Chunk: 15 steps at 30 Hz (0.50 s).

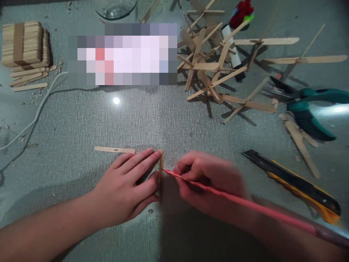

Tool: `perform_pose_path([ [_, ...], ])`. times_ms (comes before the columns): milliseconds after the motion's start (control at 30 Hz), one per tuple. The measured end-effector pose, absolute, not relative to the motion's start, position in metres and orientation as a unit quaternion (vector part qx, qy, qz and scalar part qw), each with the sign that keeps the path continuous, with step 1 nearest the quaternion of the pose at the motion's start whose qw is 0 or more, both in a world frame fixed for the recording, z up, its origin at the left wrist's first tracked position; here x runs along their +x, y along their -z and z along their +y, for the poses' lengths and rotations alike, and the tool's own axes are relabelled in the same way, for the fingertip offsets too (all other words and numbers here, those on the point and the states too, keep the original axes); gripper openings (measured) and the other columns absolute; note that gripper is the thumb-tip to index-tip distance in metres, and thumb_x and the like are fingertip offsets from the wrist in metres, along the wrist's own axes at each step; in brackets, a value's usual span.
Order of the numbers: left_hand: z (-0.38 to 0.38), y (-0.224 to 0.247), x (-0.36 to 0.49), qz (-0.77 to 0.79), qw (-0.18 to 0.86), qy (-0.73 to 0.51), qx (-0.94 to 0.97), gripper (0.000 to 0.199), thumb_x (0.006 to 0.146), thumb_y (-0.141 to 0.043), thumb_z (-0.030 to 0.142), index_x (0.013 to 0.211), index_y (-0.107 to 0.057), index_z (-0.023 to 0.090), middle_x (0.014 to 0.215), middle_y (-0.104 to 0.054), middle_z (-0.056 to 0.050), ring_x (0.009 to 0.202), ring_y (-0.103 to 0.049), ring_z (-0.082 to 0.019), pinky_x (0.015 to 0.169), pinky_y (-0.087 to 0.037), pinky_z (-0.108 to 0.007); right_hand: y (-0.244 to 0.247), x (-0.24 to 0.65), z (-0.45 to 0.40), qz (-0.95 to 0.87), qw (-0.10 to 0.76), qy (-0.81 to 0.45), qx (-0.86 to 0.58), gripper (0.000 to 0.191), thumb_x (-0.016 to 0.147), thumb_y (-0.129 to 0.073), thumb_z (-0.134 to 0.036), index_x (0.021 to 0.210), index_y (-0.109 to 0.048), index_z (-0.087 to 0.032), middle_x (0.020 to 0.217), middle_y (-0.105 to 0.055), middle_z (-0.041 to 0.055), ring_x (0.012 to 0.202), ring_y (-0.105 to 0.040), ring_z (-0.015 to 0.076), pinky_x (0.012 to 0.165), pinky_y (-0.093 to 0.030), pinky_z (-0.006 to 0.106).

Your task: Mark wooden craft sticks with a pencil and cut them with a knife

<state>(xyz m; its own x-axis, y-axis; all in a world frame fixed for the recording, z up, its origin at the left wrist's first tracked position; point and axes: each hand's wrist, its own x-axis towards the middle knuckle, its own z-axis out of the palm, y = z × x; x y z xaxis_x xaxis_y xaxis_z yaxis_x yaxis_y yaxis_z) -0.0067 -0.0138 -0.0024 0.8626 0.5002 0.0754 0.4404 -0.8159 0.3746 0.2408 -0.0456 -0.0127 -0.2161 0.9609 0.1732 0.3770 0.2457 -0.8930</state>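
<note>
My left hand [133, 176] lies on the table with its fingers stretched out, the fingertips pressing a craft stick [161, 156] down. That stick points away from me, partly hidden under the fingers. My right hand [204, 178] is closed in a pinch around a long pink pencil [231, 194]. The pencil's tip meets the stick's right edge, between the left fingers and thumb. Just beyond my left hand, a second craft stick [114, 149] lies crosswise with a small dark mark at its middle.
Crossed craft sticks [212, 67] pile up at the back right, beside a glue-stick-like white tube [231, 47]. Green-handled pliers [308, 102] and a yellow-black utility knife [294, 185] lie at right. Bundled sticks [24, 43] and a white cable [36, 112] are at left; a glass bowl [116, 9] stands behind.
</note>
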Motion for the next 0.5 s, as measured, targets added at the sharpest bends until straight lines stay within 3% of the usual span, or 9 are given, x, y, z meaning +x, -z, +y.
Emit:
perform_pose_path([
  [500, -0.0147, 0.0013, -0.0056, 0.251, 0.17, -0.095, 0.948, 0.028, 0.103, -0.058, 0.038, 0.119, -0.067, 0.017, 0.161, -0.05, -0.016, 0.149, -0.049, -0.032, 0.118, -0.037, -0.045, 0.0104, 0.2409, -0.0456, -0.693, 0.382, -0.371, -0.486, 0.023, 0.085, -0.067, -0.009, 0.078, -0.053, -0.026, 0.078, -0.069, -0.0025, 0.062, -0.065, 0.0119, 0.052, -0.049, 0.026],
])
